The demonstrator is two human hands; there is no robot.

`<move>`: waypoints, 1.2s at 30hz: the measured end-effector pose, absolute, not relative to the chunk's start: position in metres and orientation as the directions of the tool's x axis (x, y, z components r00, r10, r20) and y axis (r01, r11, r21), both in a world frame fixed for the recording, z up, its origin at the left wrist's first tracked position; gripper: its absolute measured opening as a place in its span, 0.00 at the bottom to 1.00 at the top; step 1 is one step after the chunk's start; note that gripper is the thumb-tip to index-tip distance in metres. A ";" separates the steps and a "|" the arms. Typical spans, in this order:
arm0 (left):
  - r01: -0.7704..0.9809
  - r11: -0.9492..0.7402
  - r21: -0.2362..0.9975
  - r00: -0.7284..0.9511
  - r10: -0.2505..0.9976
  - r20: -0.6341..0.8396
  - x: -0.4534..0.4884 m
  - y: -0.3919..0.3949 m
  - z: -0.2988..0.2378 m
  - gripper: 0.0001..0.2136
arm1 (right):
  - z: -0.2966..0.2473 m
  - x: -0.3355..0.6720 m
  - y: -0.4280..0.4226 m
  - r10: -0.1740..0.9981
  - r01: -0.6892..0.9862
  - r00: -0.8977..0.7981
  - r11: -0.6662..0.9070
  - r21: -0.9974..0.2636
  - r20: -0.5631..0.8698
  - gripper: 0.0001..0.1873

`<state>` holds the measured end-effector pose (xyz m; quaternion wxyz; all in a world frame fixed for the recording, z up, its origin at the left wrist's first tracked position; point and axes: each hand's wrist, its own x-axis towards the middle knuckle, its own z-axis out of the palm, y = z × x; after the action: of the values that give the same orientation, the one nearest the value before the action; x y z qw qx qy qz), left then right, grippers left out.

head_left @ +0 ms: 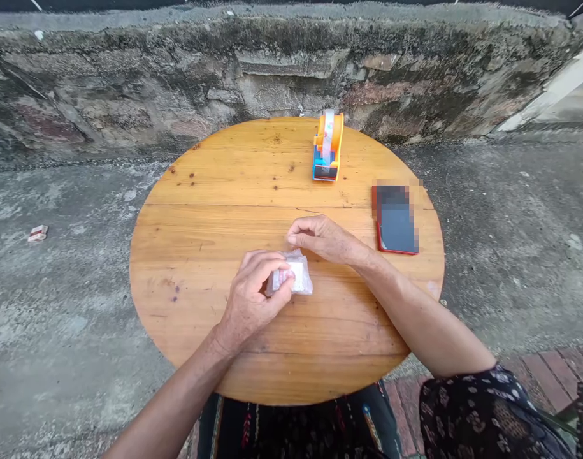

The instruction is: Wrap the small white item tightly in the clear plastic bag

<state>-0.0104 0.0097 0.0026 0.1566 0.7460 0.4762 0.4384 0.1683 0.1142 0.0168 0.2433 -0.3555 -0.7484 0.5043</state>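
A small white packet in clear, crinkled plastic wrap [301, 279] lies near the middle of the round wooden table. My left hand [255, 280] grips it from the left, thumb at the near side and fingers over the top. Pinkish marks show on the packet by the fingertips. Just beyond its far edge, my right hand [322, 237] is closed, thumb pressed to the bent forefinger. Whatever lies in that pinch, if anything, is too small to make out.
An orange and blue tape dispenser [327, 146] stands at the table's far edge. A phone in a red case [397, 223] lies to the right. The wooden table [186, 255] is near a low stone wall [176, 89]. A crumpled wrapper [37, 233] lies on the concrete at left.
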 end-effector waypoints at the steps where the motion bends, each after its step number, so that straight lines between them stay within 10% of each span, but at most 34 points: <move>1: 0.575 -0.498 0.650 0.161 0.847 0.507 -0.010 0.010 0.003 0.06 | 0.017 0.168 0.114 0.772 0.293 -0.635 0.259 -0.921 0.015 0.10; 13: 0.570 -0.504 0.649 0.175 0.846 0.503 -0.011 0.010 0.002 0.06 | 0.028 0.164 0.107 0.791 0.502 -0.611 0.365 -0.784 -0.023 0.09; 36: 0.584 -0.446 0.679 0.103 0.870 0.483 -0.008 0.005 -0.005 0.06 | 0.032 0.173 0.098 0.735 0.364 -0.678 0.330 -0.871 -0.005 0.11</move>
<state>-0.0077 0.0053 -0.0051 0.1610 0.7250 0.5011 0.4442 0.1732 0.0984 0.0324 0.2006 -0.3477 -0.7904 0.4628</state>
